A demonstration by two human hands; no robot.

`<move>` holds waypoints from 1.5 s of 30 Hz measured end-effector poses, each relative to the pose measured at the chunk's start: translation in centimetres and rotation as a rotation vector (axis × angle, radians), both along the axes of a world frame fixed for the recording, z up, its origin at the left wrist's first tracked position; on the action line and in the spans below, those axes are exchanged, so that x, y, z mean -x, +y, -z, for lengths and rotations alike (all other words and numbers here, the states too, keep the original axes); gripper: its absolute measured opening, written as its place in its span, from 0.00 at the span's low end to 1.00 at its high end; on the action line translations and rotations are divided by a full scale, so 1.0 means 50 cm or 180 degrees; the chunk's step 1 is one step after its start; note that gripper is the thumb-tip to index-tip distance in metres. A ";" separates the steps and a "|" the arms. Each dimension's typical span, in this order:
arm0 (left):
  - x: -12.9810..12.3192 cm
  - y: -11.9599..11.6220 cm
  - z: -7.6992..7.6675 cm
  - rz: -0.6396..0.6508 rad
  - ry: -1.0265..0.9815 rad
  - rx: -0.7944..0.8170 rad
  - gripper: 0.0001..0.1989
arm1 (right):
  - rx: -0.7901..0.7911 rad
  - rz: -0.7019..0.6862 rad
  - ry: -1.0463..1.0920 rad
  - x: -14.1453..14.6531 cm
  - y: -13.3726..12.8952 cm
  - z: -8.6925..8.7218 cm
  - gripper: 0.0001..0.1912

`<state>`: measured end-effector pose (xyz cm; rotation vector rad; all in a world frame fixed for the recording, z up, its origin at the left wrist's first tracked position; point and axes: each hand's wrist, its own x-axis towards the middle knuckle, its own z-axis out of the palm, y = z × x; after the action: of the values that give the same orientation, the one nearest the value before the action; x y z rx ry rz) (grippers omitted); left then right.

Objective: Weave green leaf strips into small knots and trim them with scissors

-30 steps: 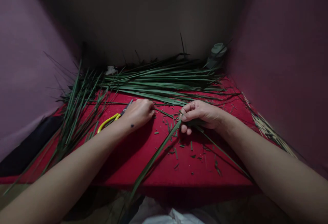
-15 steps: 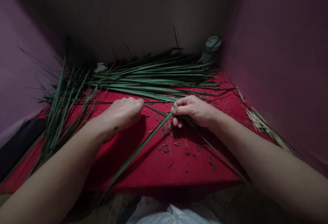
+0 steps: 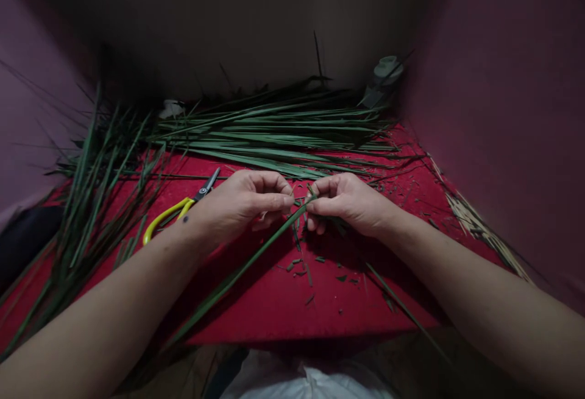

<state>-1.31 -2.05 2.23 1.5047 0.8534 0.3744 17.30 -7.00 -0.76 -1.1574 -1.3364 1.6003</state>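
My right hand (image 3: pixel 347 204) pinches a long green leaf strip (image 3: pixel 249 262) at its folded end. One length of it slants down to the left past the table's front edge. Another thin leaf length (image 3: pixel 402 304) trails from below that hand toward the lower right. Close beside it, my left hand (image 3: pixel 256 204) has thumb and forefinger pressed together; what lies between them is too small to make out. Scissors with yellow handles (image 3: pixel 169 216) lie on the red cloth left of my left hand, partly hidden by my wrist.
Long green leaves (image 3: pixel 274 128) are heaped along the back of the red-covered table (image 3: pixel 283 314), with more leaves (image 3: pixel 82 204) at the left. Pale thin sticks (image 3: pixel 479 234) lie at the right edge. A lidded container (image 3: pixel 381 79) stands at the back right. Leaf scraps are scattered in the middle.
My left hand has moved right, close to my right hand, and turned so its pinching fingers show. The yellow scissors have come into view behind it. My right hand keeps its hold.
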 end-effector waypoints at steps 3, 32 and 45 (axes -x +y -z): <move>0.009 0.000 0.009 -0.0046 -0.0175 0.0001 0.07 | 0.0002 -0.0005 0.0027 -0.001 0.001 0.001 0.03; 0.009 -0.012 0.012 0.0557 0.0300 0.0277 0.09 | 0.0237 -0.0273 0.0128 -0.004 -0.003 -0.001 0.03; 0.000 -0.016 0.019 0.0377 0.0353 0.0135 0.08 | 0.0295 -0.0228 0.0088 0.001 -0.004 -0.008 0.03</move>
<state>-1.30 -2.87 1.30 1.5395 0.8493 0.1859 17.27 -7.20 -0.38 -1.1494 -1.3112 1.7398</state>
